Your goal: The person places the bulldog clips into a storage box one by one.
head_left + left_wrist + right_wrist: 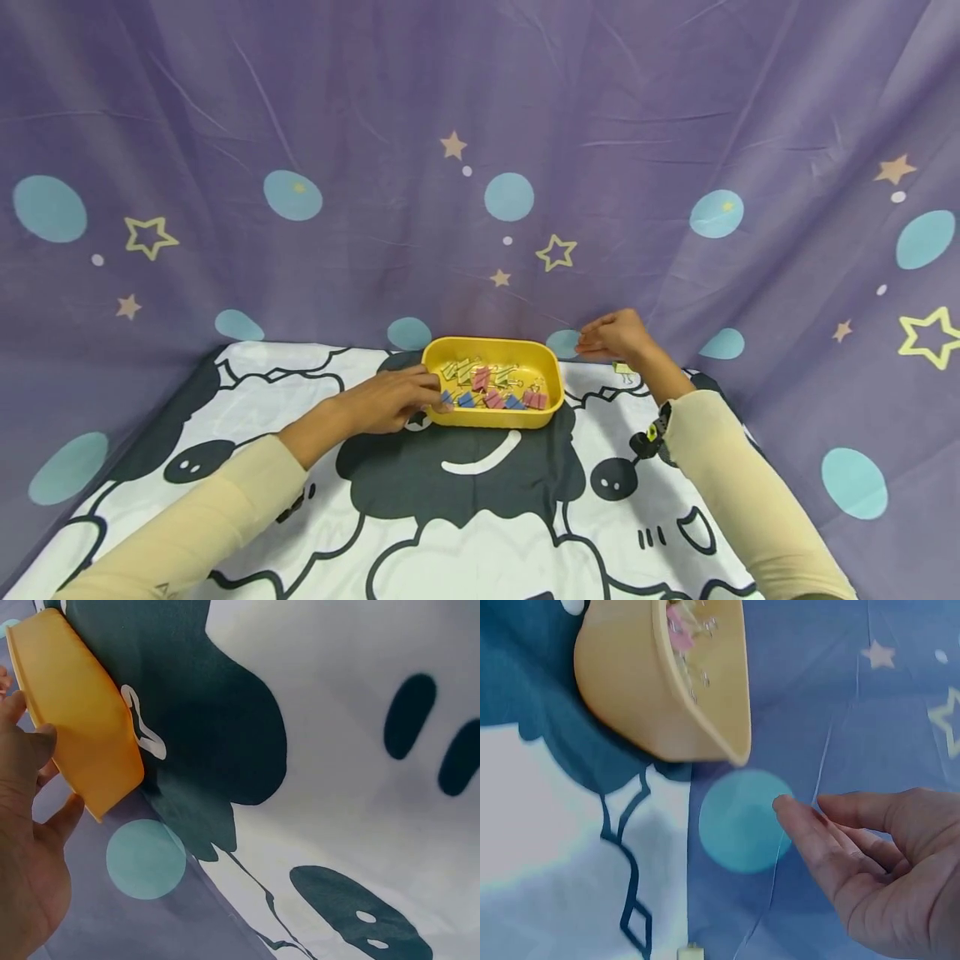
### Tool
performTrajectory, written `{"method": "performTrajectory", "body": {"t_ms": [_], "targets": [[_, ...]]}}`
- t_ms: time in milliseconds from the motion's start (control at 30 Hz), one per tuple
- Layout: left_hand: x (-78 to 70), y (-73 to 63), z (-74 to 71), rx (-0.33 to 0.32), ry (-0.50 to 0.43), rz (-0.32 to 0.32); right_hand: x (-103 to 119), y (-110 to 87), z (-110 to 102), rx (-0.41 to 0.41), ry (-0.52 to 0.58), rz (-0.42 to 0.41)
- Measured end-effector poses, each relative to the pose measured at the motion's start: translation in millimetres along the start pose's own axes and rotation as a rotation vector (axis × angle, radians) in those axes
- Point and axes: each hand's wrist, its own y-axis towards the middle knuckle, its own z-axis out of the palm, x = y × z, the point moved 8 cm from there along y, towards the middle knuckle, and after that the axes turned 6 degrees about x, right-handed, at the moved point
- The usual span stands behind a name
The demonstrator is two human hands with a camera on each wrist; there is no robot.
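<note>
A yellow plastic tray [498,417] stands at the back of the table with several binder clips inside: pale green ones [467,371] mostly toward the back, pink ones [494,400] and blue ones [467,400] along the front. My left hand [386,401] grips the tray's left end, its fingers over the rim; the left wrist view shows the tray's outer wall [90,712] beside the thumb. To the right of the tray, my right hand [618,335] is raised with nothing between its extended fingers. Below it lies a single pale green binder clip [623,368] on the cloth.
A white and dark cloth [465,567] with cartoon sheep covers the table. Directly behind the tray hangs a purple curtain [375,167] printed with stars and blue ovals. The loose clip [691,952] also shows at the bottom edge of the right wrist view.
</note>
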Motion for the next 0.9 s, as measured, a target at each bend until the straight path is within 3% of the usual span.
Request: {"method": "performTrajectory", "body": {"t_ms": [567,700,900], "targets": [[-2.2,-3.0,-2.0,-0.023,-0.036,0.056,-56,-7.5,-57,-0.165,0.142,0.071],[-1.0,-3.4,-1.9,-0.03,-0.042,0.045,-70,-7.4,-68,-0.241,0.116,0.074],[-2.6,-3.0,-2.4,-0.054,-0.029,0.081,-91,-3.3,-84,-0.363,-0.008,0.14]]}}
